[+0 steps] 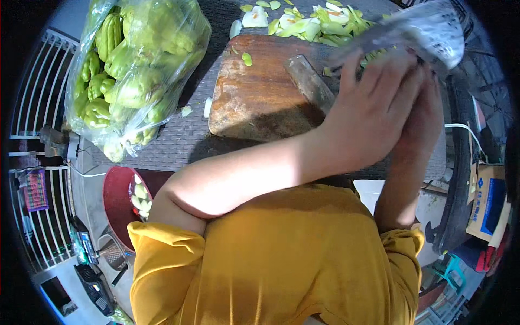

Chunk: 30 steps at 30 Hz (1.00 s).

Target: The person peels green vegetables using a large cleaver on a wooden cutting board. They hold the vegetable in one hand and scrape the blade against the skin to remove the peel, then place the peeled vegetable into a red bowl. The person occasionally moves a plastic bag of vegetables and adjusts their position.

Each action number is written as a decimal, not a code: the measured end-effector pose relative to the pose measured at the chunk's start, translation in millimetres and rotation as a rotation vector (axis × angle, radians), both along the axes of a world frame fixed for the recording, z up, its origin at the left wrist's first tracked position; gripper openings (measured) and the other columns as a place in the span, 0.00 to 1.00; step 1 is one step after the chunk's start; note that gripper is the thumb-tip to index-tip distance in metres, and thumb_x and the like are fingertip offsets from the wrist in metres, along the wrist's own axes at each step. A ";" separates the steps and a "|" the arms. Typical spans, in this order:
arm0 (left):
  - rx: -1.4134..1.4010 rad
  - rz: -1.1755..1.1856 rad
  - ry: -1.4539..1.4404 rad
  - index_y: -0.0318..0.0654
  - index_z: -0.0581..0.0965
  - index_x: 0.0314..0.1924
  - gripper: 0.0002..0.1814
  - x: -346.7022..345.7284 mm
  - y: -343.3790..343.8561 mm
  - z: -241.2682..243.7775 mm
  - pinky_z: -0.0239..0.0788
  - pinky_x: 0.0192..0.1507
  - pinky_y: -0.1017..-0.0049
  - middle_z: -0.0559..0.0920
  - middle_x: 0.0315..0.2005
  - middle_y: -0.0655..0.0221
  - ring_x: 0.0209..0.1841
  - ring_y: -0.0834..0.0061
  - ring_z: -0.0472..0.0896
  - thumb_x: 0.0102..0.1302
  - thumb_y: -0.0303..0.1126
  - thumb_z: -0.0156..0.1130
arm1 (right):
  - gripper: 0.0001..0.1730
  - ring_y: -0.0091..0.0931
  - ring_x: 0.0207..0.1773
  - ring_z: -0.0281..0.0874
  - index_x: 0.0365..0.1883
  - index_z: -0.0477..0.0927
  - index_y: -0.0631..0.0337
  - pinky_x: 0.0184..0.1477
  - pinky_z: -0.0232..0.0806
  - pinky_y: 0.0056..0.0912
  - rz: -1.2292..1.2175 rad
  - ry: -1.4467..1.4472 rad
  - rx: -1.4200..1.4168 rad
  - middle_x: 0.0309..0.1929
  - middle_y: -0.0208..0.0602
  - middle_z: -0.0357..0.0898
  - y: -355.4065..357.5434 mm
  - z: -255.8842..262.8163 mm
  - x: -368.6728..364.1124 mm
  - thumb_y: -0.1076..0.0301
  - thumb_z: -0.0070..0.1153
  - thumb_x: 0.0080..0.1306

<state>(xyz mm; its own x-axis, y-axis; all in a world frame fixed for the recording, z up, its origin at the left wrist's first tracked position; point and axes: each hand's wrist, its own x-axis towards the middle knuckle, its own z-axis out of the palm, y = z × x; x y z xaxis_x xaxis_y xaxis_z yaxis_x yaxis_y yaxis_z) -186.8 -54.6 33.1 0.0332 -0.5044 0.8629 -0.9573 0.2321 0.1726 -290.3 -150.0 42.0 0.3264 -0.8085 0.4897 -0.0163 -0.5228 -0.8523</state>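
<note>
My left hand (pixel 369 103) reaches across to the right, over the right end of a wooden cutting board (pixel 252 89). Close against it is my right hand (pixel 424 107), partly covered by the left. At their fingertips is a whitish, see-through sheet with dark printing, seemingly a plastic bag (pixel 434 34), blurred by motion. A flat, square-ended tool like a knife (pixel 308 77) lies on the board, its other end hidden by my left hand. Pale green peelings and cut pieces (pixel 321 26) are heaped beyond the board.
A clear plastic bag of green chayotes (pixel 138 77) stands on the left of the woven table (pixel 178 146). Below the table edge, a red bucket (pixel 118 203) holds pale pieces. A white cable (pixel 463 126), a dark chair (pixel 459 162) and a cardboard box (pixel 485 203) are at right.
</note>
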 end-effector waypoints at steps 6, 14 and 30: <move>0.537 -0.314 -0.079 0.48 0.72 0.55 0.28 19.7 53.6 -56.0 0.46 0.67 0.45 0.73 0.54 0.65 0.65 0.64 0.66 0.56 0.48 0.66 | 0.16 0.16 0.20 0.67 0.35 0.74 0.56 0.24 0.62 0.19 0.224 0.002 0.550 0.21 0.24 0.71 -52.0 42.2 -57.5 0.52 0.51 0.71; 0.772 -0.238 0.096 0.41 0.76 0.40 0.18 124.7 113.0 -35.6 0.62 0.59 0.57 0.75 0.49 0.60 0.58 0.61 0.71 0.55 0.43 0.69 | 0.12 0.20 0.19 0.71 0.34 0.72 0.58 0.24 0.65 0.24 0.449 0.410 0.754 0.21 0.27 0.71 -15.7 -1.9 -14.9 0.59 0.47 0.72; 0.826 0.023 0.227 0.36 0.66 0.63 0.33 126.7 105.7 -35.0 0.53 0.64 0.62 0.72 0.57 0.54 0.62 0.54 0.67 0.58 0.35 0.65 | 0.17 0.22 0.17 0.71 0.36 0.75 0.64 0.22 0.65 0.27 0.454 0.888 0.285 0.17 0.30 0.71 -54.3 -38.6 32.8 0.57 0.48 0.70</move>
<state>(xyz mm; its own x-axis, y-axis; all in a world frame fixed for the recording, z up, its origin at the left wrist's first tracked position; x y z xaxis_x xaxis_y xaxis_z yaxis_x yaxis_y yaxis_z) -60.1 51.1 -1.8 0.1780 -0.9655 0.1900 -0.8821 -0.0710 0.4656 -257.6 -204.3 3.4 0.7793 -0.5670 -0.2668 -0.5511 -0.4175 -0.7225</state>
